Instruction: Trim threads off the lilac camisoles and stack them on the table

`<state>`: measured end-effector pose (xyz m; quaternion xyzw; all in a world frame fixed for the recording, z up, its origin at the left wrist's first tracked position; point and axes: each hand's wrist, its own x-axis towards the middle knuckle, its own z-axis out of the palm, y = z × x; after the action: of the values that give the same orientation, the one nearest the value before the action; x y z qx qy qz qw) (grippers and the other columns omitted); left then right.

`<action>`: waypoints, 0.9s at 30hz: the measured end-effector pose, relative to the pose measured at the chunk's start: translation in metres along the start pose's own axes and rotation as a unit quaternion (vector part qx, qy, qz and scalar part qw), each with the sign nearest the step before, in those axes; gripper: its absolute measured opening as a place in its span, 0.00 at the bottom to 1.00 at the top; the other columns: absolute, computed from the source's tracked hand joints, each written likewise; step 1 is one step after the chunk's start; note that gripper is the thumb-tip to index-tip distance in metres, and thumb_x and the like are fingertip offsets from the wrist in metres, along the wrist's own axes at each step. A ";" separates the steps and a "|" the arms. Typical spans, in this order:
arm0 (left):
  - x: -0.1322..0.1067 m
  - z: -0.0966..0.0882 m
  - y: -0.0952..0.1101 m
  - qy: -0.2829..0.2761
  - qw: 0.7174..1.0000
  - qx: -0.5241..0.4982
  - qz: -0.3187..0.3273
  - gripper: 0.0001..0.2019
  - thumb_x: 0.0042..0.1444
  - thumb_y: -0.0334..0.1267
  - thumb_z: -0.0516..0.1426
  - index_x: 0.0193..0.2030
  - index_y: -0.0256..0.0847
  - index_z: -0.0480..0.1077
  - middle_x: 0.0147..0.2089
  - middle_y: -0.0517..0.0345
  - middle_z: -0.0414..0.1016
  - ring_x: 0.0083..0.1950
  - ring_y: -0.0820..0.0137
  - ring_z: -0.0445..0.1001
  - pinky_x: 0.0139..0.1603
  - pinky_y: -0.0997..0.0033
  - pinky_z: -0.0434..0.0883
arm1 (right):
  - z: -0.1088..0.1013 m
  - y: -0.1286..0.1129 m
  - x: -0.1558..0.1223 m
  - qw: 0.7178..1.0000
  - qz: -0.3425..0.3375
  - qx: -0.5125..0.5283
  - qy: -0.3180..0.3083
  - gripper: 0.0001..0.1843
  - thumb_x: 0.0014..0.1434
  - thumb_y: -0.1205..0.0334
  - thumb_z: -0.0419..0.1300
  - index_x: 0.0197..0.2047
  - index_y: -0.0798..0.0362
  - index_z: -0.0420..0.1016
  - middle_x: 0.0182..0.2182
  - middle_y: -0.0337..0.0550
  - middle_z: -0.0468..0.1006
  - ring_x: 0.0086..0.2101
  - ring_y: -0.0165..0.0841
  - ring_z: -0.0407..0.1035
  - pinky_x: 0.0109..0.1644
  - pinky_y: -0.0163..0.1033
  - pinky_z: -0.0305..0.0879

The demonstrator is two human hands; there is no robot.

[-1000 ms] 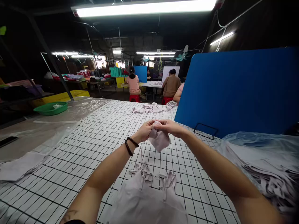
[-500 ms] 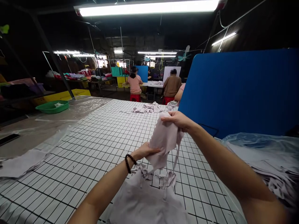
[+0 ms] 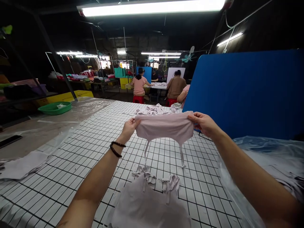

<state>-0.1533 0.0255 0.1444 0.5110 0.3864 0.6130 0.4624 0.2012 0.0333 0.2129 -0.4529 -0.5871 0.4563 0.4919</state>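
Note:
I hold a pale pink strappy garment (image 3: 165, 128) stretched flat in the air above the white gridded table (image 3: 78, 164). My left hand (image 3: 129, 127), with a dark bead bracelet on its wrist, pinches the garment's left corner. Its right corner is gripped by my right hand (image 3: 202, 123). Two thin straps hang down from its lower edge. Below it, near me, a stack of the same pink garments (image 3: 148, 202) lies on the table with their straps bunched on top.
A blue divider board (image 3: 247, 91) stands at the right. Clear plastic (image 3: 266, 164) covers more fabric at the right. More pink pieces (image 3: 154, 110) lie at the table's far end. A green basin (image 3: 55, 108) sits far left. Several people sit working at a far table.
The garment was bunched between both hands, then hung from my raised right hand. Now my hands have moved apart and pulled it out flat and wide at chest height.

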 end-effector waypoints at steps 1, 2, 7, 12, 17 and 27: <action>0.007 0.000 0.007 0.004 0.999 0.025 0.023 0.22 0.48 0.49 0.64 0.44 0.35 0.70 0.38 0.53 0.76 0.38 0.72 0.72 0.38 0.74 0.70 | -0.004 0.002 -0.001 1.000 0.006 0.009 -0.007 0.24 0.39 0.46 0.71 0.28 0.52 0.67 0.22 0.33 0.64 0.20 0.23 0.55 0.18 0.30 0.49; 0.013 0.002 0.013 0.005 0.998 0.050 0.043 0.21 0.48 0.50 0.63 0.42 0.35 0.70 0.36 0.54 0.75 0.36 0.73 0.71 0.35 0.76 0.68 | -0.008 0.004 -0.002 1.000 0.011 0.020 -0.014 0.24 0.39 0.47 0.72 0.28 0.53 0.67 0.20 0.32 0.62 0.19 0.22 0.53 0.17 0.30 0.46; 0.051 0.014 0.025 -0.007 0.985 0.157 0.073 0.22 0.48 0.56 0.61 0.34 0.35 0.74 0.29 0.57 0.73 0.30 0.75 0.66 0.28 0.78 0.63 | -0.025 0.008 0.007 0.996 0.051 0.062 -0.045 0.23 0.38 0.53 0.74 0.28 0.53 0.66 0.18 0.30 0.58 0.17 0.19 0.47 0.15 0.29 0.40; 0.081 0.028 0.029 -0.018 0.982 0.172 0.069 0.20 0.48 0.55 0.61 0.30 0.35 0.74 0.26 0.58 0.72 0.29 0.74 0.66 0.29 0.77 0.64 | -0.036 0.006 0.020 0.996 0.052 0.068 0.009 0.22 0.34 0.58 0.76 0.29 0.55 0.70 0.18 0.32 0.62 0.16 0.19 0.51 0.13 0.28 0.46; 0.053 0.019 0.019 -0.042 0.984 0.167 0.043 0.16 0.51 0.50 0.60 0.32 0.36 0.73 0.19 0.63 0.65 0.23 0.76 0.63 0.25 0.77 0.61 | -0.029 0.010 -0.022 0.998 0.041 0.040 0.025 0.21 0.38 0.54 0.75 0.31 0.53 0.72 0.22 0.38 0.70 0.20 0.27 0.65 0.20 0.33 0.64; -0.162 -0.059 -0.044 -0.192 0.938 0.172 -0.233 0.15 0.55 0.48 0.57 0.38 0.37 0.73 0.36 0.51 0.77 0.38 0.67 0.75 0.44 0.64 0.72 | 0.048 0.119 -0.221 0.968 0.175 -0.086 -0.158 0.15 0.49 0.48 0.66 0.31 0.52 0.74 0.34 0.45 0.79 0.39 0.41 0.74 0.46 0.48 0.71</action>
<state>-0.1958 -0.1183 0.0487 0.5861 0.4979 0.3024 0.5632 0.1874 -0.1675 0.0548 -0.5111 -0.6059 0.5491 0.2649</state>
